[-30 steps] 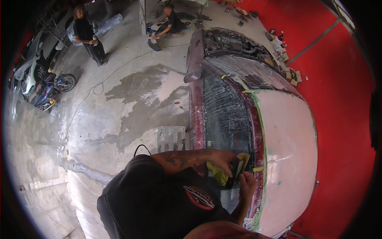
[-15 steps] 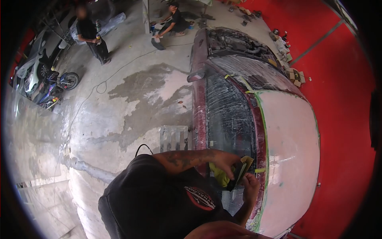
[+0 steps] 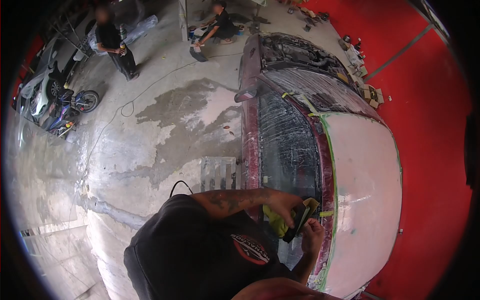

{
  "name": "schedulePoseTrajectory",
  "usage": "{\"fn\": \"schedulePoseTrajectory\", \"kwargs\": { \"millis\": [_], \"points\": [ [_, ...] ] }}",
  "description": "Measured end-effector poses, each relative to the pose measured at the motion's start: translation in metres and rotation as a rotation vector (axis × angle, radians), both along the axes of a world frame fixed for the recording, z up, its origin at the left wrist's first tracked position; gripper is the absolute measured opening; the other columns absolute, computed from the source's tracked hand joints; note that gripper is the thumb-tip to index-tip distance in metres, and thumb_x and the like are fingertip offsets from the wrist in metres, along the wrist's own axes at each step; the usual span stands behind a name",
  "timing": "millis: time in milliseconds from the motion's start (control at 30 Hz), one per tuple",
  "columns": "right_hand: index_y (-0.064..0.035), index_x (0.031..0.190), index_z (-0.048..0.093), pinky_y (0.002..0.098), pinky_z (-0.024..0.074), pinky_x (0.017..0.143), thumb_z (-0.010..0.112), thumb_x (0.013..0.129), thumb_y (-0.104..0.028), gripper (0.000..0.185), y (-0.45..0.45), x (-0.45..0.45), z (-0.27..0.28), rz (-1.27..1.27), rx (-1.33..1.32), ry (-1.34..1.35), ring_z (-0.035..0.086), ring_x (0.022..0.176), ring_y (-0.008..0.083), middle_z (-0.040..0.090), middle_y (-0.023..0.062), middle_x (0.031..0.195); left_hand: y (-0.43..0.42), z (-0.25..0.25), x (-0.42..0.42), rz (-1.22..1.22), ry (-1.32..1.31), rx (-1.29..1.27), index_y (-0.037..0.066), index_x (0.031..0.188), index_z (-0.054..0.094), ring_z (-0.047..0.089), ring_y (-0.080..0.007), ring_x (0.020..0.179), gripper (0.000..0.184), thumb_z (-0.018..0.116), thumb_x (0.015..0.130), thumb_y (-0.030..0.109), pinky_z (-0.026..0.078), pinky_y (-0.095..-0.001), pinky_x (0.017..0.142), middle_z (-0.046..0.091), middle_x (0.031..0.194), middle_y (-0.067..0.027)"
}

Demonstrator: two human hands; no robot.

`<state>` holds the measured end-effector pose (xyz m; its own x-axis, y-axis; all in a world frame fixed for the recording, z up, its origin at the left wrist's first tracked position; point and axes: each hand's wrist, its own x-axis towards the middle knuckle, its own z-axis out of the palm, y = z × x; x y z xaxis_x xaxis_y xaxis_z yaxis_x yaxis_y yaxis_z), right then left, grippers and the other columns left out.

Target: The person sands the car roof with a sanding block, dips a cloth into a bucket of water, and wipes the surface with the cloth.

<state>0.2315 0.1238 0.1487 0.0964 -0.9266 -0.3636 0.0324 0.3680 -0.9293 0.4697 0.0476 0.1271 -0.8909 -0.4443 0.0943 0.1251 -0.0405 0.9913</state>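
Observation:
My left hand (image 3: 285, 206) is closed around a dark, flat block (image 3: 296, 226), which looks like a sanding block. A yellowish tan sheet (image 3: 311, 206), perhaps sandpaper, lies along the block's far side. Fingers of my right hand (image 3: 313, 234) are pinched at the lower edge of that sheet, close to the block. Below my left palm hangs a crumpled yellow-green cloth (image 3: 274, 220); how it is held is hidden. Both hands are above the side window of a car (image 3: 367, 165) whose roof is pale pink and edged with green tape.
The car's side mirror (image 3: 246, 94) sticks out over the floor. A slatted metal stand (image 3: 218, 172) is beside the car. A cable (image 3: 107, 125) crosses the concrete. One person (image 3: 116, 42) stands; another person (image 3: 222, 25) crouches over a dark panel (image 3: 198, 54). A motorcycle (image 3: 75, 102) stands left.
The block and sheet have tilted slightly, and my right fingers have shifted a little along the sheet. The crouching person's head has turned. The car stays as it was.

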Motion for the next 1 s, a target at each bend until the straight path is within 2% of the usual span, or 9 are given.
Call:
{"fn": "schedulePoseTrajectory", "kwargs": {
  "millis": [267,500,567,667,800,867,1000],
  "points": [
    [0.0000,0.092,0.066,0.0235,0.0469,0.068,0.067,0.090,-0.006,0.007,0.001,-0.002,0.003,0.037,-0.042,0.096,0.060,0.069,0.0091,0.067,0.0029,0.080,0.004,0.013,0.003,0.042,-0.045,-0.015,-0.002,0.114,0.062,0.066,-0.0150,0.095,0.047,0.080,0.075,0.019,0.052,-0.0323,0.084,0.072,0.102,-0.0103],
    [0.0023,0.095,0.067,0.0237,0.0474,0.069,0.067,0.091,-0.009,0.012,0.006,-0.004,-0.002,0.018,-0.050,0.090,0.060,0.070,0.0089,0.067,0.0034,0.081,0.006,0.019,0.001,0.021,0.000,0.020,-0.001,0.113,0.063,0.066,-0.0165,0.098,0.045,0.078,0.073,0.013,0.051,-0.0324,0.088,0.072,0.102,-0.0089],
    [0.0038,0.096,0.067,0.0234,0.0471,0.069,0.066,0.093,-0.011,0.015,0.006,-0.003,0.001,0.047,-0.068,0.210,0.060,0.070,0.0088,0.067,0.0035,0.081,0.005,0.014,-0.002,0.002,0.056,0.001,-0.001,0.112,0.064,0.066,-0.0166,0.098,0.044,0.077,0.073,0.013,0.051,-0.0327,0.088,0.072,0.102,-0.0088],
    [0.0050,0.096,0.067,0.0232,0.0466,0.069,0.065,0.094,-0.012,0.017,0.007,-0.004,0.000,0.054,-0.086,0.284,0.060,0.071,0.0088,0.067,0.0038,0.082,0.004,0.013,-0.002,-0.003,0.032,-0.035,-0.002,0.115,0.063,0.066,-0.0153,0.098,0.048,0.079,0.076,0.019,0.052,-0.0324,0.085,0.072,0.103,-0.0109],
    [0.0051,0.094,0.066,0.0241,0.0466,0.068,0.064,0.094,-0.012,0.017,0.009,-0.003,0.001,0.049,-0.143,0.332,0.059,0.071,0.0090,0.067,0.0043,0.080,0.005,0.013,-0.002,0.014,0.010,-0.012,-0.002,0.116,0.062,0.066,-0.0156,0.098,0.049,0.080,0.076,0.019,0.052,-0.0326,0.085,0.071,0.105,-0.0111],
    [0.0048,0.092,0.066,0.0251,0.0468,0.067,0.064,0.094,-0.012,0.017,0.008,-0.004,0.001,0.102,-0.269,0.520,0.058,0.072,0.0091,0.067,0.0047,0.079,0.005,0.014,-0.002,0.036,0.023,-0.006,-0.002,0.116,0.061,0.066,-0.0159,0.098,0.049,0.080,0.076,0.020,0.052,-0.0327,0.085,0.071,0.105,-0.0111],
    [0.0043,0.090,0.066,0.0260,0.0472,0.067,0.063,0.094,-0.012,0.017,0.007,0.005,0.013,0.100,-0.301,0.540,0.058,0.072,0.0092,0.066,0.0048,0.077,0.003,0.015,-0.002,0.023,0.042,-0.019,-0.002,0.115,0.062,0.066,-0.0159,0.097,0.048,0.079,0.076,0.019,0.052,-0.0326,0.084,0.071,0.104,-0.0112]
  ]
}}
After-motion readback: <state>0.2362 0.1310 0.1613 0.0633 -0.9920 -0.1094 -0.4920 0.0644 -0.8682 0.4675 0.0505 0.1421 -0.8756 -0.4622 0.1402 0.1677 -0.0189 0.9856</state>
